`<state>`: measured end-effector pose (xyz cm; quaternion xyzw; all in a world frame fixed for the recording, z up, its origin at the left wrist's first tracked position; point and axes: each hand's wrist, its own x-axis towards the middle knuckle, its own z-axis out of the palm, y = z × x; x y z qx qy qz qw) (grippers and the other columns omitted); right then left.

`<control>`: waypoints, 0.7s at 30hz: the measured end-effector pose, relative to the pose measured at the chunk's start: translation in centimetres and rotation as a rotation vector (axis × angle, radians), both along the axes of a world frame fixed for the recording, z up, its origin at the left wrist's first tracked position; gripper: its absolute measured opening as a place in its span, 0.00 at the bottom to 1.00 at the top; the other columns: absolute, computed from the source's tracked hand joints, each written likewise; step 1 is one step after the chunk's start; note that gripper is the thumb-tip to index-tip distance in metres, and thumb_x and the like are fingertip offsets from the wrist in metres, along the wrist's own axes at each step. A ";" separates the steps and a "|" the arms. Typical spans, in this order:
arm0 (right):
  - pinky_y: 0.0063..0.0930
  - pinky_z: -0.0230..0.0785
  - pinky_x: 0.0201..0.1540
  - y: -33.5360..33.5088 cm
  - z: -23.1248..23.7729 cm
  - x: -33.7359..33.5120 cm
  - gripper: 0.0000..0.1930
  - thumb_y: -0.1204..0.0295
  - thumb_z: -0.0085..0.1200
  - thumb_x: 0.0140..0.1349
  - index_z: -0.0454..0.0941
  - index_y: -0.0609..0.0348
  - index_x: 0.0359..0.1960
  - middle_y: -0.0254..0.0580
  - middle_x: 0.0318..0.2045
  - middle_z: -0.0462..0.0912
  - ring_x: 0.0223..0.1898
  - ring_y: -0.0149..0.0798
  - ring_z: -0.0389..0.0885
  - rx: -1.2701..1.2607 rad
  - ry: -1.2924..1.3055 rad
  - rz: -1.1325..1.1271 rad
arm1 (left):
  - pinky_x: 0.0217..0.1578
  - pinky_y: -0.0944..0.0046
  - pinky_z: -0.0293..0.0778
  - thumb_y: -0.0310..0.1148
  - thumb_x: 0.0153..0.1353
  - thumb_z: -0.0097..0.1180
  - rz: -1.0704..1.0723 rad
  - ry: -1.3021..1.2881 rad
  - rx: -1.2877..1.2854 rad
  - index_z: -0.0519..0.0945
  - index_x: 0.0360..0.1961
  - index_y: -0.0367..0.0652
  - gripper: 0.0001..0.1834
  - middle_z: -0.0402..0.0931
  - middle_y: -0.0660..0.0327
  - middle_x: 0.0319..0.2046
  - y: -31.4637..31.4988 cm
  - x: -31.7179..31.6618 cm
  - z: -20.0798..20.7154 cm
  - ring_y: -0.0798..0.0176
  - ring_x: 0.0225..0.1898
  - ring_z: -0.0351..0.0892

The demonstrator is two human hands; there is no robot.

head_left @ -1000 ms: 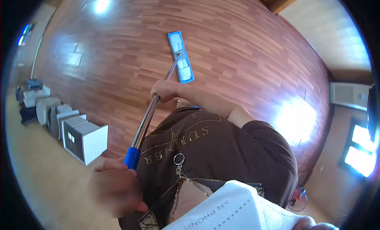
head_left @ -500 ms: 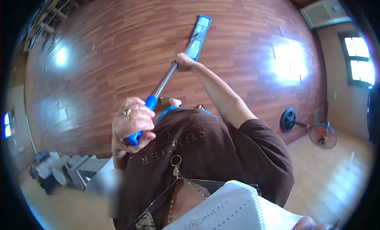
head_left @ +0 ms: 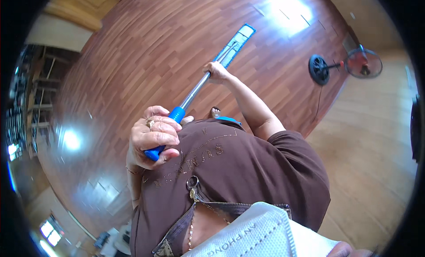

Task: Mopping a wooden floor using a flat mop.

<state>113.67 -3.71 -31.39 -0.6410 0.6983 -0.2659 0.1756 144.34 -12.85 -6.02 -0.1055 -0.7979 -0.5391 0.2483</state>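
A flat mop with a blue-edged, pale rectangular head (head_left: 241, 38) lies on the wood-plank floor ahead of me. Its metal pole (head_left: 195, 90) slants back toward my chest and ends in a blue grip (head_left: 177, 114). My left hand (head_left: 155, 135), wearing a ring, is wrapped around that blue grip near the pole's top end. Farther down, close to the mop head, my right hand (head_left: 217, 73) is closed around the metal pole, its arm stretched forward. Part of a foot shows beyond my brown shirt (head_left: 248, 159).
A standing fan (head_left: 363, 63) with a round black base (head_left: 318, 70) is at the right, a cord trailing from it. Racks (head_left: 42, 102) line the left side, and wooden furniture (head_left: 88, 7) stands at the far left. Bright light reflects off the floor (head_left: 133, 58).
My body has turned to the right, so the fan and light patch sit farther ahead and the racks have come round on the left. The mop head has swung slightly right; both hands keep their hold.
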 end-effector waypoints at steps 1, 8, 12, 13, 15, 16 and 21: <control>0.43 0.69 0.27 0.9 0.6 -0.1 0.07 0.72 0.56 0.38 0.70 0.54 0.15 0.46 0.17 0.74 0.25 0.54 0.76 0.018 -0.017 -0.059 | 0.49 0.56 0.65 0.34 0.43 0.71 -0.044 0.019 -0.014 0.80 0.26 0.47 0.11 0.79 0.67 0.22 -0.2 -0.3 0.5 0.61 0.34 0.83; 0.43 0.71 0.30 6.3 4.3 1.9 0.02 0.75 0.55 0.37 0.75 0.54 0.17 0.46 0.20 0.78 0.27 0.53 0.79 0.018 0.030 -0.380 | 0.50 0.56 0.65 0.33 0.45 0.69 -0.312 0.070 -0.039 0.81 0.26 0.44 0.09 0.80 0.64 0.24 -2.4 -1.0 1.8 0.60 0.35 0.84; 0.43 0.72 0.31 9.9 5.2 3.5 0.04 0.70 0.58 0.38 0.78 0.53 0.19 0.47 0.21 0.79 0.29 0.54 0.80 0.040 0.066 -0.485 | 0.49 0.57 0.67 0.32 0.45 0.68 -0.417 0.063 -0.014 0.80 0.25 0.43 0.08 0.80 0.62 0.25 -2.8 -1.2 2.9 0.58 0.35 0.83; 0.44 0.72 0.32 10.4 5.5 4.2 0.04 0.69 0.58 0.39 0.78 0.53 0.19 0.48 0.21 0.79 0.29 0.54 0.80 0.044 0.057 -0.525 | 0.49 0.57 0.67 0.31 0.45 0.68 -0.430 0.048 -0.002 0.80 0.25 0.43 0.08 0.80 0.62 0.25 -2.9 -0.9 3.4 0.58 0.35 0.83; 0.44 0.72 0.33 10.9 6.7 5.9 0.05 0.68 0.58 0.40 0.78 0.54 0.19 0.50 0.22 0.79 0.30 0.55 0.80 0.092 0.045 -0.591 | 0.49 0.57 0.66 0.30 0.45 0.67 -0.472 0.016 -0.019 0.80 0.25 0.43 0.07 0.80 0.62 0.25 -3.6 -0.5 4.4 0.58 0.35 0.83; 0.45 0.72 0.33 11.3 7.1 6.7 0.06 0.68 0.58 0.40 0.78 0.55 0.19 0.50 0.22 0.79 0.30 0.55 0.80 0.050 0.048 -0.625 | 0.50 0.58 0.66 0.30 0.45 0.67 -0.495 0.007 -0.023 0.80 0.25 0.43 0.07 0.80 0.62 0.24 -3.9 -0.6 4.8 0.59 0.35 0.83; 0.46 0.72 0.33 13.1 8.0 8.6 0.06 0.69 0.57 0.40 0.77 0.57 0.19 0.51 0.23 0.79 0.31 0.56 0.80 0.083 0.087 -0.776 | 0.50 0.57 0.66 0.28 0.45 0.65 -0.604 -0.055 0.028 0.80 0.24 0.42 0.06 0.80 0.62 0.24 -4.9 -2.7 6.8 0.59 0.35 0.83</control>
